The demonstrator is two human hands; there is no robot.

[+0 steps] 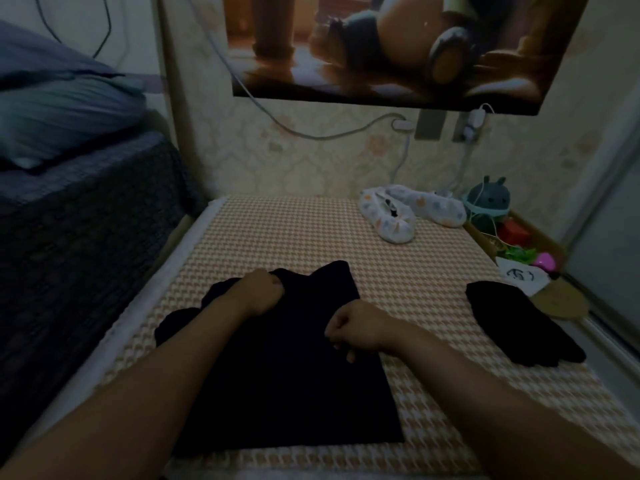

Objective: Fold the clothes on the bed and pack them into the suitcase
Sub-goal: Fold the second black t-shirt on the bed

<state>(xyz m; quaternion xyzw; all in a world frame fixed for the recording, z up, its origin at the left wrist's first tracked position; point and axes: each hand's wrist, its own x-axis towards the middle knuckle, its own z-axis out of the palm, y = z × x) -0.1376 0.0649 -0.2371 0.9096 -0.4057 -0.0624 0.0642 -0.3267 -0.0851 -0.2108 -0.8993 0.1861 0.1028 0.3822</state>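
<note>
Houndstooth bed (294, 230), black garment (287, 375), black clothes pile (512, 323), spotted slippers (398, 220)

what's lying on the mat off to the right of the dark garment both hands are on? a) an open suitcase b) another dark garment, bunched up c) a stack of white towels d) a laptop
b: a dark bunched garment lies near the right edge of the mat, apart from the spread garment that the left hand and right hand grip.

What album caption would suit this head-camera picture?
Folding: left hand and right hand grip a black garment on the checked bed, another dark garment nearby.
</note>
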